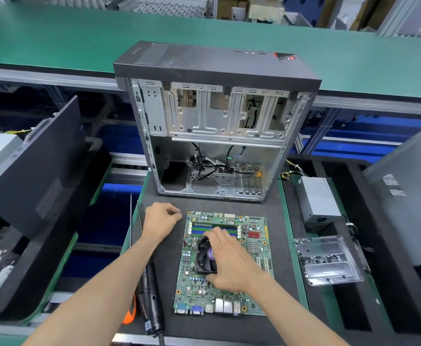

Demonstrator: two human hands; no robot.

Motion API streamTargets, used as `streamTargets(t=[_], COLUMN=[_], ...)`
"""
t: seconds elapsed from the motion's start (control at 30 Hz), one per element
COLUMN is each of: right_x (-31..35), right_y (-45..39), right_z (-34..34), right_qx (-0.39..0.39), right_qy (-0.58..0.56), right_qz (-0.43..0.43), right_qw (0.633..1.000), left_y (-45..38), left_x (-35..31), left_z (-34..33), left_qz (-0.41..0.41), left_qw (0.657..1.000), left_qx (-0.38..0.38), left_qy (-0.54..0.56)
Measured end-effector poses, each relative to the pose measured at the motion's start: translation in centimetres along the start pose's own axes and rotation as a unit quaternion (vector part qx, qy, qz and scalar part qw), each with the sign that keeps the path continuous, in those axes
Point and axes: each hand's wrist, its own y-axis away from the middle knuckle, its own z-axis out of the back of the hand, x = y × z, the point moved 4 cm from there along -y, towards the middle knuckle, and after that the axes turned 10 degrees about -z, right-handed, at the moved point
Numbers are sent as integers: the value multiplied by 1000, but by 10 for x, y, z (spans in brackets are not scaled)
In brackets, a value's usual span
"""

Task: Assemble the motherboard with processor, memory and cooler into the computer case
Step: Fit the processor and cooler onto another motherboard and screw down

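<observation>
A green motherboard (249,290) lies flat on the black mat in front of me, with memory sticks (202,228) near its far edge and a black cooler fan (203,258) at its middle. My right hand (229,260) grips the cooler from the right, fingers over its far edge and thumb at its near corner. My left hand (160,221) rests on the mat left of the board, fingers curled with their tips together; whether it holds anything small is hidden. The open computer case (214,136) stands behind the board, loose cables inside.
An electric screwdriver (152,295) lies on the mat's left edge. A clear tray of screws (329,260) and a power supply (319,198) sit to the right. A black side panel (35,171) leans at left, and a green conveyor (79,38) runs behind.
</observation>
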Motion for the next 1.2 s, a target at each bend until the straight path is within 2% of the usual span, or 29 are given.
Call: streamTargets(t=[0.1,0.3,0.37,0.43,0.47,0.53,0.63,0.67,0.73,0.8,0.83,0.87,0.93,0.97,1.0,1.1,1.2], right_x=[0,0,0,0,0,0,1,1,0,0,0,0,0,0,-1,-1,-1], right_y=[0,0,0,0,0,0,0,0,0,0,0,0,0,0,-1,-1,-1], right_z=[0,0,0,1,1,0,0,1,1,1,1,1,0,0,0,0,-1], right_qx=[2,2,3,5,5,7,8,8,10,11,11,11,10,10,10,11,5], right_qy=[-1,-5,-7,-6,-5,-2,-3,-2,0,0,0,0,0,-1,-1,-1,6], right_qz=[0,-2,-2,-3,-3,-2,-1,0,0,-1,-1,-1,0,0,-1,-2,1], right_qw=[1000,1000,1000,1000,1000,1000,1000,1000,1000,1000,1000,1000,1000,1000,1000,1000,1000], left_y=[-2,-6,-6,-4,-1,1,6,7,9,6,3,-1,-6,-8,-11,-19,-27], left_x=[3,-2,-6,-6,-7,-8,-12,-13,-11,-7,-4,-1,2,3,2,4,4], left_z=[-5,-6,-7,-8,-10,-10,-4,-2,1,2,2,4,9,12,12,6,1], left_qz=[-30,-27,-3,63,99,153,185,189,191,200,203,201,176,154,127,78,73], left_qw=[997,995,999,990,960,875,768,744,733,752,776,815,909,945,968,990,993], left_qx=[11,16,9,-10,-20,-31,-4,7,21,10,-13,-46,-112,-133,-139,-111,-96], left_qy=[-76,-96,-49,128,259,458,614,640,652,629,598,542,362,256,168,30,-14])
